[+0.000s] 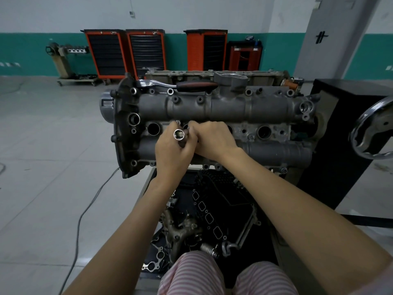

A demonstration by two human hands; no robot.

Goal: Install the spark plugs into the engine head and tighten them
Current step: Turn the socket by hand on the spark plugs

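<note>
Left hand (172, 150): curled around a shiny socket (179, 134), open end turned up toward the camera, held just above the middle of the engine head (212, 107).
Right hand (212, 137): fingers bent and pinched together at the side of the socket, touching the left hand's fingertips; what sits between the fingertips too hidden to tell.
Spark plug: not clearly seen; possibly inside the socket, cannot tell.
Engine head: grey metal, lying across the view on a stand, long rounded covers along top and bottom edges.
Plug holes: a row of round dark wells between the two covers; one open at the left (153, 128), one open at the right (264, 132), those in the middle hidden behind the hands.
Ratchet (176, 84): chrome head, dark handle with a red stripe, lying flat along the far edge of the engine head, well apart from both hands.
Tray below (234, 201): dark, holding gaskets, a cast metal part and loose pieces.
Handwheel (374, 133): chrome, at the right edge beside a black stand.
Background: orange tool cabinets (125, 52) against a teal and white wall.
Floor: pale tiles, a grey cable (85, 211) trailing across at the left.
</note>
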